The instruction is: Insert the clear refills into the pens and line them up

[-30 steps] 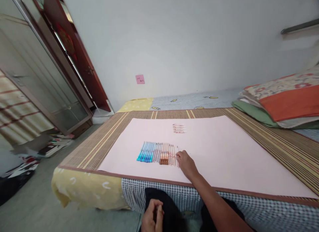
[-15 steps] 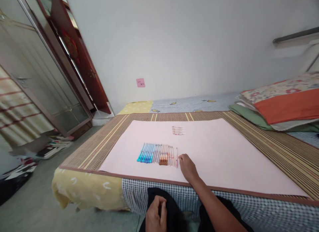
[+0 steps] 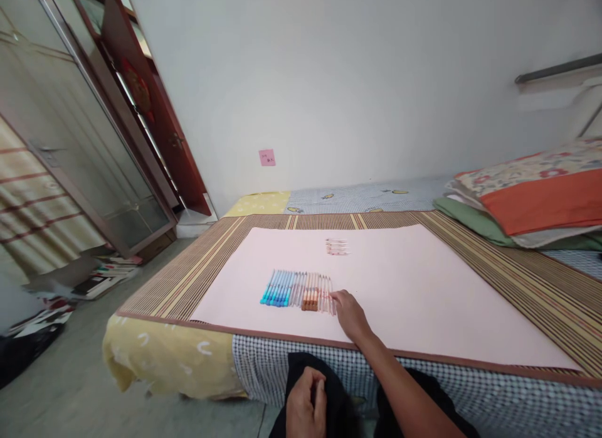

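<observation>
A row of pens stands side by side on the pink sheet (image 3: 414, 300). From left to right come blue pens (image 3: 277, 288), greyish clear pens (image 3: 297, 290), orange pens with brown ends (image 3: 310, 291) and pale clear pens (image 3: 323, 295). At the row's right end, my right hand (image 3: 350, 314) has its fingertips closed on the last pale pen (image 3: 333, 305), which lies against its neighbours. My left hand (image 3: 306, 401) rests on my dark-clad knee, loosely closed, with nothing visible in it. Farther back, several pale pens (image 3: 337, 246) lie crosswise in a small stack.
The sheet covers a striped mat (image 3: 169, 287) on a bed. Folded bedding (image 3: 540, 199) is piled at the right rear. Behind stands a white wall with a pink note (image 3: 267, 157). A glass door (image 3: 94, 143) and books (image 3: 110, 275) on the floor are at the left.
My right hand has shifted slightly left, and the last pen, which stood apart from the row, now sits close against it. My left hand remains on the knee.
</observation>
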{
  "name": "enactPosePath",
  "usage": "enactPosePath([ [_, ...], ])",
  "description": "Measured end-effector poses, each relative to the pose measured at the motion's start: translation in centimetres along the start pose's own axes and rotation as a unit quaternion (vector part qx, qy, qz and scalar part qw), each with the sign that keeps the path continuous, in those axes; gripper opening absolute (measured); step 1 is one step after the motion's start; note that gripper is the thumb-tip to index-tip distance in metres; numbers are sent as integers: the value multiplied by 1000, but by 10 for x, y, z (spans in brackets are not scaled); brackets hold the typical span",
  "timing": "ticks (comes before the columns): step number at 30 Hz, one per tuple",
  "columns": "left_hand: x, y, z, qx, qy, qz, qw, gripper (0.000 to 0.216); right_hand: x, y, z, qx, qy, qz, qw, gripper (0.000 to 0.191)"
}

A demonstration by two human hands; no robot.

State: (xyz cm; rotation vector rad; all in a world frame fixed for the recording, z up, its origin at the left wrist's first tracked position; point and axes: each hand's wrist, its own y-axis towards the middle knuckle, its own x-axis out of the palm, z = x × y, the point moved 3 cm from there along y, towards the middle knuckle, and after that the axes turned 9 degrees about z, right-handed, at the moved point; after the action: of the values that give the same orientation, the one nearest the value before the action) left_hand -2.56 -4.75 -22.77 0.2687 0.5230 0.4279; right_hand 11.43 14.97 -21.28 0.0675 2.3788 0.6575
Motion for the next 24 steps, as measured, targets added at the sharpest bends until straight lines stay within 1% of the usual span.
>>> enactPosePath([
  [6, -2, -1, -3, 13, 18, -10, 1000, 33, -2, -10, 6, -19, 32, 17, 999, 26],
  [13, -1, 0, 2, 6, 21, 6, 1000, 34, -2, -19, 14, -38, 53, 37, 997, 23],
  [19, -1, 0, 0, 1, 15, 6, 1000, 29, -1, -20, 7, -45, 37, 36, 998, 17],
  [24, -2, 1, 4, 1, 15, 6, 1000, 29, -2, -20, -2, -45, 7, 28, 999, 19],
])
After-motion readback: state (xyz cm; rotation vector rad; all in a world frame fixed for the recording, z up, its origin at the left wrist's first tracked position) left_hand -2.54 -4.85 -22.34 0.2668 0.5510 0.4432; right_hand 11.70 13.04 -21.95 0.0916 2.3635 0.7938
